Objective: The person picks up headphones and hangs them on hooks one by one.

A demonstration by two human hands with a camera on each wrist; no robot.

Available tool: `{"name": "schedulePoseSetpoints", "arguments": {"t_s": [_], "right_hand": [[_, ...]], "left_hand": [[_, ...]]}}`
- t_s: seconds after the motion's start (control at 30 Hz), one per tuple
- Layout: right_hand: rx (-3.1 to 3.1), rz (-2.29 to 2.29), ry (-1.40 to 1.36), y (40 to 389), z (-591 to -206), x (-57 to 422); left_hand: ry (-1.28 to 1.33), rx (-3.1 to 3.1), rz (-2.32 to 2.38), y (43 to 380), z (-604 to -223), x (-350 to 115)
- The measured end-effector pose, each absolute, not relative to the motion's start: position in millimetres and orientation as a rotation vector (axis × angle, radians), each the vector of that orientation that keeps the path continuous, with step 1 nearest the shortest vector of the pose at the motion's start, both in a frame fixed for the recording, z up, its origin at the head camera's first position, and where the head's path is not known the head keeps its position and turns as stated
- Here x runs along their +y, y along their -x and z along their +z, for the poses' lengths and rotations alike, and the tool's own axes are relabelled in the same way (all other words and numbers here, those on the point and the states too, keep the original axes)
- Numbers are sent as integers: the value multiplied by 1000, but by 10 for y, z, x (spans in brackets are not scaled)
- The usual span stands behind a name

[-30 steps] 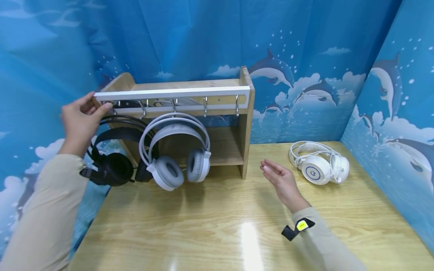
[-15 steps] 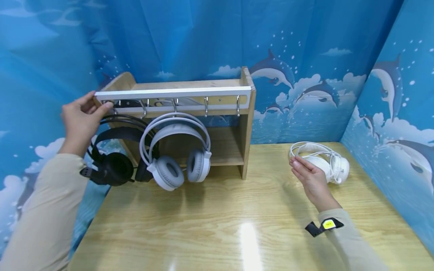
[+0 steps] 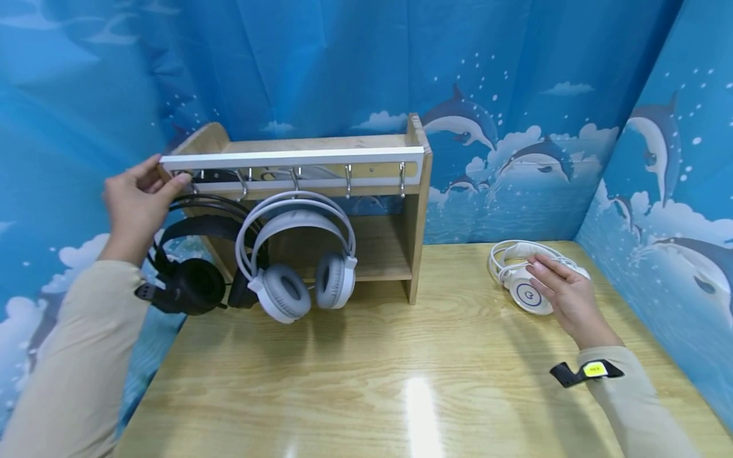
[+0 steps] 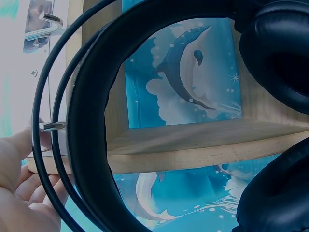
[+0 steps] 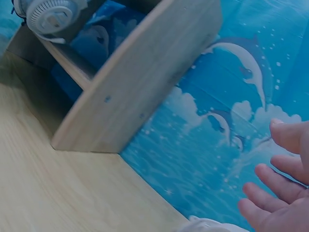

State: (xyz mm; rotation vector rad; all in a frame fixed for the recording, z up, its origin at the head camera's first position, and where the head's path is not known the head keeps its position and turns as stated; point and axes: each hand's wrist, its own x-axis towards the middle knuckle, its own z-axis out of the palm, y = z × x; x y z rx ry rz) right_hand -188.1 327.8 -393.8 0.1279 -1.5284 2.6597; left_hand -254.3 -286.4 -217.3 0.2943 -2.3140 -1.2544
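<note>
Likely light, graspable by the headband (image 3: pixel 518 249): white round-cupped plastic headset (image 3: pixel 525 284) near empty right hand (image 3: pixel 572 304), opposite left hand (image 3: pixel 136 205) pinching white hook rail (image 3: pixel 292 156).

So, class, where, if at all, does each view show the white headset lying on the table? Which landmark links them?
Head: white headset at right, partly behind the right hand.
Left wrist: not in it.
Right wrist: only a sliver at the bottom edge, right of centre.
Shared landmark: the wooden rack.

PLACE: screened-off nook, room type unclear | dolphin-print backdrop (image 3: pixel 343 70) | wood-grain table (image 3: pixel 321 381)
</note>
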Motion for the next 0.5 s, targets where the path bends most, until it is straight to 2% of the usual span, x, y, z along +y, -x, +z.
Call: {"name": "schedulePoseSetpoints", "arguments": {"t_s": [0.5], "right_hand": [[-1501, 2556, -91, 1922, -3837, 3835]], "left_hand": [[-297, -2308, -1271, 2536, -2158, -2856]]}}
